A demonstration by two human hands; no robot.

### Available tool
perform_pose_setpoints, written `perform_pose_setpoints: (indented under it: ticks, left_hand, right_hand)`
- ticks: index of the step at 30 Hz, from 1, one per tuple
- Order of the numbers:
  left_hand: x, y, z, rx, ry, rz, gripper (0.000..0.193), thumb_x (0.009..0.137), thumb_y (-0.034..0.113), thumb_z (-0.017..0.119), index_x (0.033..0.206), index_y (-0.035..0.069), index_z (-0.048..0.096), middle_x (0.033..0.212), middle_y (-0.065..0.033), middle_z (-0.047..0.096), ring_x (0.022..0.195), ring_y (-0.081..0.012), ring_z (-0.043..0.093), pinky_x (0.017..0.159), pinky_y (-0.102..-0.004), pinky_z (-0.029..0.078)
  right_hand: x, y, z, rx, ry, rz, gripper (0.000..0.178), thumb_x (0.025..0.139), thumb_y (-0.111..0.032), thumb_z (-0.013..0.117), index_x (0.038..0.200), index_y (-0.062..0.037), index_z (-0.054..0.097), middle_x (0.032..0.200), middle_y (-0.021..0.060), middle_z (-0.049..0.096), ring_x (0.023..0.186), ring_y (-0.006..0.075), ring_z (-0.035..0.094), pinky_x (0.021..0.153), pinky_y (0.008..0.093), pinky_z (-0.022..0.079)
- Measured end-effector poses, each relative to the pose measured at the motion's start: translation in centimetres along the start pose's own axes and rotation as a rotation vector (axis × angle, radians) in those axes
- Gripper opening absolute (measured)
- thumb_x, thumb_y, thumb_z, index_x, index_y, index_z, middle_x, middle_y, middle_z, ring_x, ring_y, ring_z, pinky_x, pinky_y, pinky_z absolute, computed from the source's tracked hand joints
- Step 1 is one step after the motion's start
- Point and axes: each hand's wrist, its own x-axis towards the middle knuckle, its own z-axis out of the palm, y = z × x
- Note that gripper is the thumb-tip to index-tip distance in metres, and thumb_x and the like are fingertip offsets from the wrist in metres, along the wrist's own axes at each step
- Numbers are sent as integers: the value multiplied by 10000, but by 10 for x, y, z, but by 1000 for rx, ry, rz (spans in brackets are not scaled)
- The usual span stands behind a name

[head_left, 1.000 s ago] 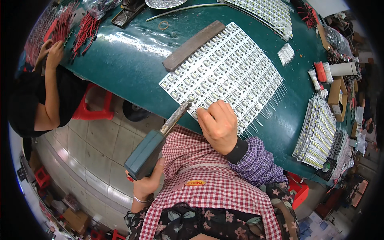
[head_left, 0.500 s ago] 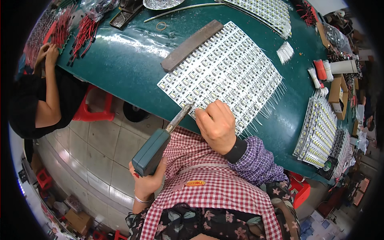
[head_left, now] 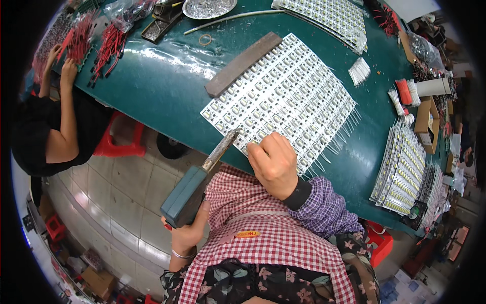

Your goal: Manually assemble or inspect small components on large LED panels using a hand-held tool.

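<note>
My left hand (head_left: 186, 230) is wrapped round the grip of a dark green soldering gun (head_left: 185, 195). Its metal barrel slants up to the right, and the tip lies at the near edge of a white LED board panel (head_left: 283, 96). Rows of small components cover the panel, and thin white wires (head_left: 347, 126) stick out along its right side. Over the near edge is my right hand (head_left: 276, 164), closed in a pinch just right of the tip; what the fingers hold, if anything, is hidden. A brown bar (head_left: 243, 64) rests along the panel's far left edge.
On the green table (head_left: 167, 86) are a metal dish (head_left: 208, 7), red wire bundles (head_left: 109, 48), stacked LED panels (head_left: 329, 20) at the back and more panels (head_left: 400, 167) at right. A cardboard box (head_left: 428, 124) stands far right. At left, another person's hands (head_left: 68, 73) handle red wires.
The soldering gun has shifted slightly left, its tip moving left along the panel edge. My right hand stays almost in place. The other person's hands have moved apart.
</note>
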Motion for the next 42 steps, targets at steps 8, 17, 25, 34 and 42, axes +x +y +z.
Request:
perform_pose_setpoints:
  ticks: [8,17,25,34,42]
  left_hand:
    - [53,31,7,346,86,384,293,825,47,803,1084,-44,702,994,-92,738,795,-163,683,683,-287,532]
    - [215,124,56,-5,220,580,246,911,49,728,1105,-85,656,861,-73,688,602,-81,579,510,-218,396]
    - [216,95,87,-95,117,464,213,886,-27,705,1087,-86,667,952,-110,697,545,-86,547,462,-222,382]
    - [142,79,80,-290,221,461,280,890,-101,598,1170,-109,603,1076,-178,677,534,-82,503,448,-220,364]
    - [109,68,67,-219,259,275,282,887,-51,636,1157,-122,597,1025,-179,678,528,-84,524,451,-219,397]
  right_hand:
    - [5,-4,-5,49,5,30,142,738,5,708,857,-8,633,751,71,436,707,237,498,604,360,402]
    - [11,-1,-24,172,-18,49,155,754,-39,657,904,-7,632,801,93,513,748,254,553,641,356,469]
    - [27,151,-116,-262,275,318,119,811,-10,720,915,-15,663,860,118,587,841,329,572,716,429,486]
    - [24,240,-106,-476,211,474,79,815,-59,742,856,-26,684,862,79,604,886,287,591,760,398,503]
    - [27,247,-95,-533,240,386,70,839,-30,706,830,-46,639,834,92,586,852,297,586,733,403,502]
